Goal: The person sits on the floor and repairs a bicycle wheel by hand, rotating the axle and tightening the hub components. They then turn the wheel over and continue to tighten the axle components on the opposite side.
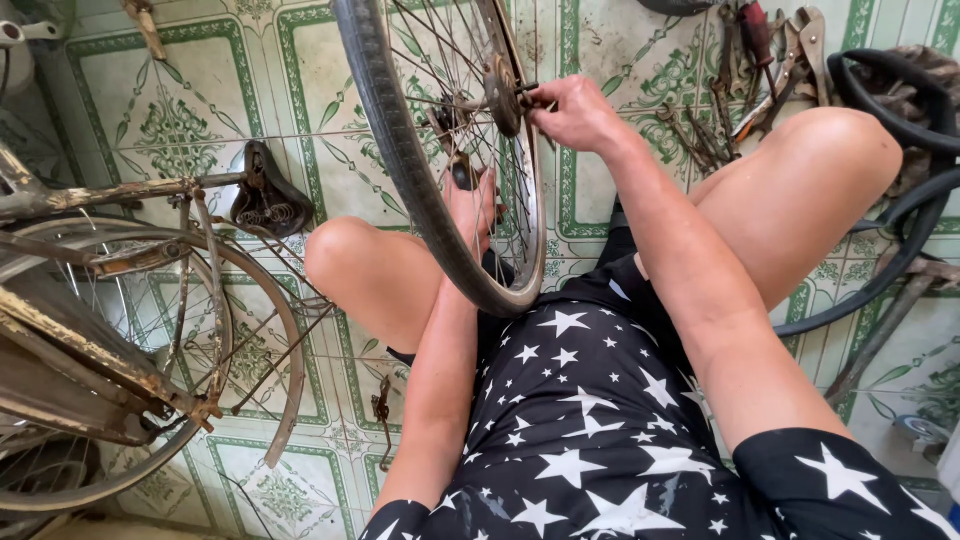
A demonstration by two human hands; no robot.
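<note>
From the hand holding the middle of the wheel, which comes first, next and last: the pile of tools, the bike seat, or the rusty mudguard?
Measured from the right hand at the wheel's hub, in the head view:
1. Pile of tools: just beyond that hand, on the tiled floor by the knee.
2. Bike seat: across the wheel, upside down.
3. Rusty mudguard: farthest, low on the upturned bicycle.

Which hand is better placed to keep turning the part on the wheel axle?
The right hand, probably: its fingers already pinch the axle end beside the hub. The left hand sits behind the spokes, seemingly steadying the wheel, so it looks better left as the brace.
</note>
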